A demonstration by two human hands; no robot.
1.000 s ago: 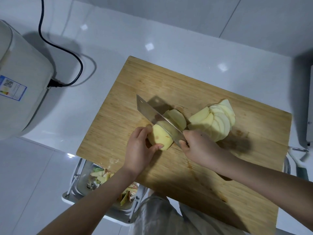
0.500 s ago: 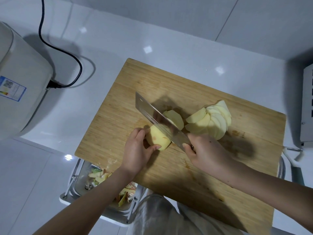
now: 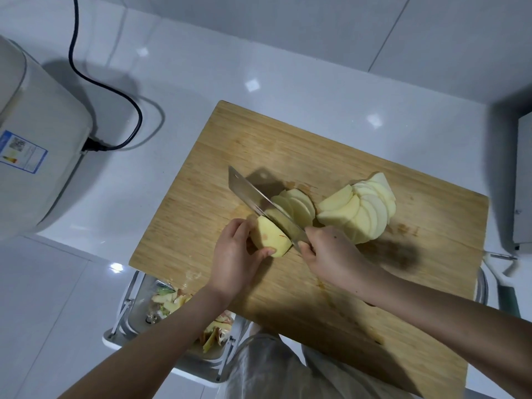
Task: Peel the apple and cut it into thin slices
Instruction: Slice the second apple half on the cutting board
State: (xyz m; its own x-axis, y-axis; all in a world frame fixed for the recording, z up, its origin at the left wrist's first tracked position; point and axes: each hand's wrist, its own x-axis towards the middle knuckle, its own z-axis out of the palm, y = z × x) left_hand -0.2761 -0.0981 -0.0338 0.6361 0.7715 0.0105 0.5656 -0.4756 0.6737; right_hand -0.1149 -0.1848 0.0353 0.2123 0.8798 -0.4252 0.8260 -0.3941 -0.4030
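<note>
While the left hand [image 3: 234, 256] reaches in from the lower left and curls its fingers over the far side of the apple [image 3: 270, 237], thumb pressed to the near side, the right hand [image 3: 331, 254] comes in from the lower right with its fingers wrapped tight round the handle of the knife [image 3: 256, 197], hiding the handle. Both wrists are low over the board [image 3: 288, 139], and the two hands lie near each other with the blade between them. The broad blade runs from its tip at the upper left down to the right hand, and it stands against the cut face of the apple. The apple is a peeled chunk, pale yellow, with a thin red streak of skin near the cut face, and it sits on the middle of the board. A few thin slices [image 3: 300, 207] lean together on the far side of the blade. Just right of them lies a bigger fan [image 3: 362, 214] of overlapping slices, paler and whiter. Peels [image 3: 169, 302] lie in a metal tray [image 3: 138, 306] below the board's near left edge.
</note>
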